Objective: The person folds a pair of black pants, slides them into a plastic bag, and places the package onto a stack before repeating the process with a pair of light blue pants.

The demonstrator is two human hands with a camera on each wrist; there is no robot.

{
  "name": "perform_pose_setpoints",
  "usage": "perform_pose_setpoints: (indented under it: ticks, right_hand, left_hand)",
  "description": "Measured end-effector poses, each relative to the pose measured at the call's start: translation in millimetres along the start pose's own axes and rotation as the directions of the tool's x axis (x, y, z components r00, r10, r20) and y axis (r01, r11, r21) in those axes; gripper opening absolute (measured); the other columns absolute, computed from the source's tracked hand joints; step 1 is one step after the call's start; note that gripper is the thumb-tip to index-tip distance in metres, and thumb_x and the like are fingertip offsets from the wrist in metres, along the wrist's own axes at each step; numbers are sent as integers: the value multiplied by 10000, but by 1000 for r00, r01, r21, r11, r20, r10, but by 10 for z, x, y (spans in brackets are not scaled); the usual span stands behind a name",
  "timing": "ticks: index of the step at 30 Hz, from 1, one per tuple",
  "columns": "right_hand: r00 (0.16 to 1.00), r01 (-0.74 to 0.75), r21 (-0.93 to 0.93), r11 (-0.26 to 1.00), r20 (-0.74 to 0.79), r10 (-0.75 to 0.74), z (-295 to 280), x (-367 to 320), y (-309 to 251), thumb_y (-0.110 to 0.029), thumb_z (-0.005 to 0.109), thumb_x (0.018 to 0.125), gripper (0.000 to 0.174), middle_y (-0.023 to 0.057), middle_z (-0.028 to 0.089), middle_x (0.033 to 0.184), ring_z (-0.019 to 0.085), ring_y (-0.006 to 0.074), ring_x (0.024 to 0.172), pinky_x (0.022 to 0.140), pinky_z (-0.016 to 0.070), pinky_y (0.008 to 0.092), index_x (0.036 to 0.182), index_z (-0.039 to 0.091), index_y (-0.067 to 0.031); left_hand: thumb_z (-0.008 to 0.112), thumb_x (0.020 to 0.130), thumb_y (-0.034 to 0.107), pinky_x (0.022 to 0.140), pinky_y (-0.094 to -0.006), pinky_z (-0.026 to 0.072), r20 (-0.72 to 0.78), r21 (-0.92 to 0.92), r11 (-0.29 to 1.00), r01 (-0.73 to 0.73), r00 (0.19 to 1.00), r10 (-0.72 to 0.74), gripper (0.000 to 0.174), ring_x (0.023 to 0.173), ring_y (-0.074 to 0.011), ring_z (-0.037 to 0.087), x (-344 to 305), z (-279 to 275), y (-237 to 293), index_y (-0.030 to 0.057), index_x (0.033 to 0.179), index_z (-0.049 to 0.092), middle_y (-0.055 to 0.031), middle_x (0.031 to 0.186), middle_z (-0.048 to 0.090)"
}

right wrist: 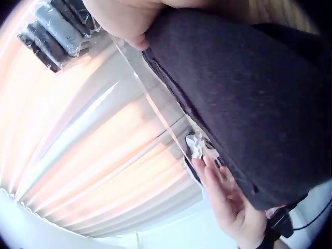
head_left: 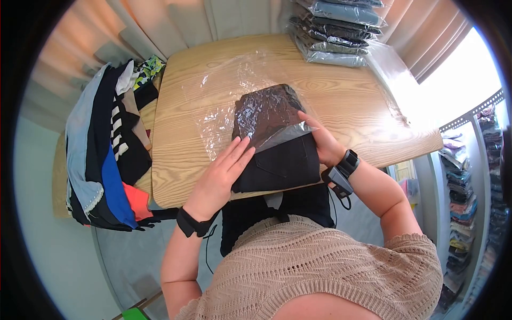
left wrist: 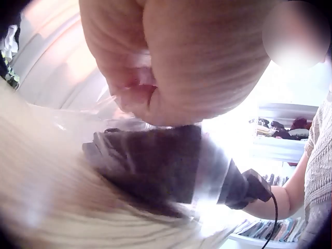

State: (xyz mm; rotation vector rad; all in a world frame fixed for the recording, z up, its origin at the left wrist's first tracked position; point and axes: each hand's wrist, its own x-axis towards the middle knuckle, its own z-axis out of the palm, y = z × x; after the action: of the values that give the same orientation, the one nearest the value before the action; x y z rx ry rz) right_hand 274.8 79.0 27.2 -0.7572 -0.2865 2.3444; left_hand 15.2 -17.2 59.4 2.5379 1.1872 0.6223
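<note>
A folded pair of black jeans (head_left: 285, 165) lies at the table's front edge, its far part inside a clear plastic bag (head_left: 261, 109). The bag's open edge crosses the jeans, leaving the pocket end nearest the body uncovered. My left hand (head_left: 216, 178) rests at the left side, its fingers straight and fingertips on the bag's edge over the jeans; its thumb is hidden in the head view. On the right side, my right hand (head_left: 326, 143) grips the jeans and the bag's edge, thumb on top. The right wrist view shows the jeans (right wrist: 244, 93) tilted up close to that hand.
Bagged folded garments (head_left: 338, 32) are stacked at the table's back right. Loose clothes (head_left: 114, 154) are heaped at the left. More clear plastic (head_left: 386, 74) lies along the right edge, and shelves with packed garments (head_left: 461, 197) stand beyond it. A curtain (head_left: 229, 16) hangs behind.
</note>
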Motion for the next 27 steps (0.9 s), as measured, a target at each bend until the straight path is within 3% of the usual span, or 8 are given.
perform_pose_setpoints:
  ticks: [6, 8, 14, 23, 24, 25, 26, 27]
  right_hand:
    - [989, 113, -173, 978, -71, -126, -90, -164, 101, -207, 572, 897, 253, 120, 648, 938, 648, 218, 836, 767, 546, 341, 1040, 574, 2]
    - [983, 150, -217, 965, -66, -168, -89, -191, 135, -173, 594, 882, 239, 107, 647, 917, 648, 208, 824, 755, 548, 337, 1042, 571, 3]
    - [974, 154, -270, 951, -118, -191, -43, -155, 196, -82, 610, 853, 256, 92, 630, 991, 636, 202, 858, 749, 551, 317, 1087, 562, 11]
    - [909, 303, -397, 867, -154, -388, 24, 45, 198, 34, 577, 806, 386, 95, 619, 1072, 594, 203, 997, 861, 479, 292, 1182, 503, -11]
    - [755, 438, -837, 328, 144, -640, -201, 181, 222, -52, 562, 834, 324, 109, 622, 1049, 606, 243, 957, 839, 488, 325, 1152, 518, -9]
    - [590, 370, -848, -379, 529, -610, -311, 261, 224, -138, 547, 862, 291, 123, 625, 1026, 618, 283, 918, 817, 498, 357, 1121, 533, -6]
    - [586, 372, -847, -380, 532, -612, -203, 301, 237, -138, 547, 862, 291, 123, 625, 1026, 618, 283, 918, 817, 498, 357, 1121, 533, -6]
    - [691, 497, -805, 325, 141, -708, -8, 362, 274, -115, 565, 839, 319, 123, 619, 1025, 605, 284, 943, 828, 489, 355, 1137, 519, -10]
  left_hand:
    - [569, 700, -117, 980, -394, 391, -324, 26, 998, 54, 945, -43, 441, 1207, -367, 449, -207, 198, -30, -4, 1121, 503, -245, 1293, 445]
    - [587, 768, -28, 861, -405, 424, -516, -44, 908, 417, 769, -378, 245, 1033, -370, 515, -302, 314, -1, 13, 989, 489, -239, 1116, 514]
    - [591, 825, 145, 605, -419, 438, -282, -23, 757, 653, 722, -631, 163, 685, -337, 545, -432, 408, -6, 17, 753, 519, -157, 727, 551]
    - [581, 804, 159, 545, -418, 462, -314, 108, 834, 541, 815, -487, 189, 619, -316, 584, -306, 542, 121, 40, 657, 577, -128, 667, 594]
    - [582, 800, 160, 547, -415, 466, -311, 87, 847, 525, 822, -478, 185, 622, -312, 586, -275, 548, 151, 43, 657, 583, -126, 663, 594]
    - [583, 795, 163, 537, -408, 469, -308, 62, 853, 518, 823, -478, 172, 610, -311, 588, -243, 530, 185, 50, 667, 599, -123, 655, 595]
    - [583, 795, 163, 537, -408, 469, -310, 66, 854, 516, 824, -474, 172, 610, -311, 588, -227, 534, 191, 50, 667, 599, -123, 655, 595]
    - [584, 793, 160, 527, -408, 464, -321, 66, 854, 515, 822, -471, 170, 598, -313, 584, -216, 539, 192, 51, 663, 597, -122, 650, 592]
